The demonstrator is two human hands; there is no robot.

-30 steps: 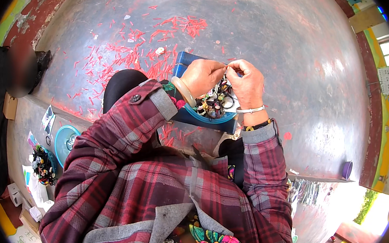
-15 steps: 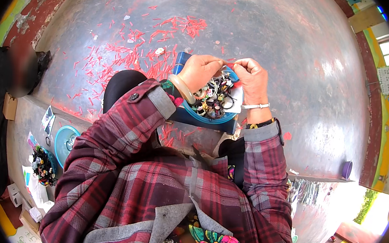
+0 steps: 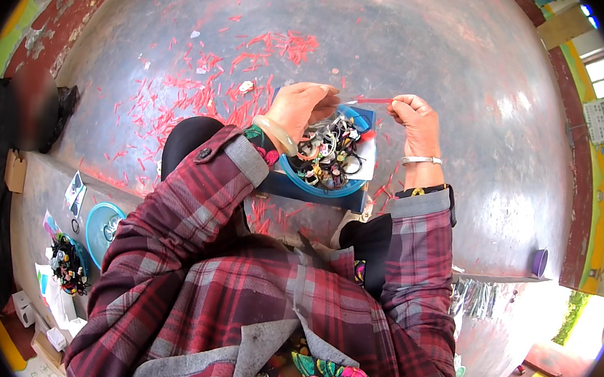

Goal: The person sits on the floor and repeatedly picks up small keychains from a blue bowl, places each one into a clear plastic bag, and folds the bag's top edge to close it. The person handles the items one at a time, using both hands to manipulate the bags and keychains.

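Observation:
My right hand (image 3: 415,119) pinches one end of a thin red strip (image 3: 374,101), which sticks out leftward with a pale tip. Facing it, my left hand (image 3: 300,112) has its fingers bent together; whatever lies between them is too small to make out. Just below both hands sits a round blue basin (image 3: 327,191), heaped with small, mostly black hair ties (image 3: 331,151) bearing coloured ornaments. A white card (image 3: 365,162) and a small red piece (image 3: 368,134) lie at the basin's right side.
Under the basin is a dark blue flat support (image 3: 280,185). Red scraps (image 3: 213,93) litter the floor ahead and to the left. A second blue basin (image 3: 99,231) and a pile of dark hair ties (image 3: 68,264) stand at left. A purple cup (image 3: 539,263) is far right.
My hands have drawn apart: the right moved rightward with the red strip, now plainly visible, and the left shifted slightly left. The basin stays nearly in place.

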